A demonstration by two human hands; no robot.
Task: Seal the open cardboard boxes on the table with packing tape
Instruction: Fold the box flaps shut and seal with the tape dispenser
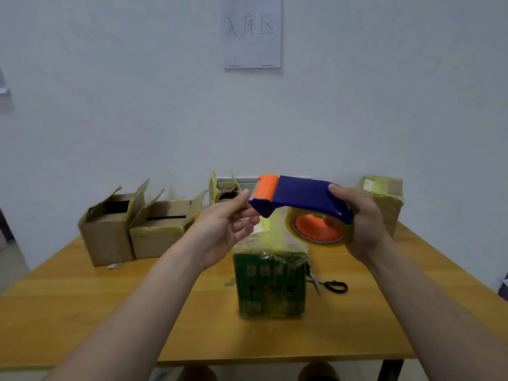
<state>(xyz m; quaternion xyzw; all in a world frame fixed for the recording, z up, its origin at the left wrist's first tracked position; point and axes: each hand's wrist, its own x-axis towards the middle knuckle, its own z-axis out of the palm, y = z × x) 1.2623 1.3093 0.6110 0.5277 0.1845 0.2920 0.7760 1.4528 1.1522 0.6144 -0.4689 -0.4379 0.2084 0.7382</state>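
The near edge of the wooden bench [82, 312] runs across the bottom of the view, with a dark leg [390, 369] under its right corner. Broad bare wood lies on both sides of the forearms. At the middle stands a green box [270, 287], its top wrapped in yellowish tape, and scissors [330, 285] lie just beside it on the right. Above the box, the right hand [362, 221] grips the blue and orange tape dispenser [302, 196], fingers curled round its rear and the tape roll [319, 229]. The left hand [225, 226] is palm-up at the dispenser's nose, fingers loosely curled and thumb out; whether they pinch the tape end cannot be told. Farther back on the left, two open boxes [105, 229] [159, 226] stand touching, flaps up, with a third open box [224, 189] against the wall. A taped box [384, 199] sits at the far right edge. A handwritten paper sign [253, 31] hangs on the pale wall [110, 105].
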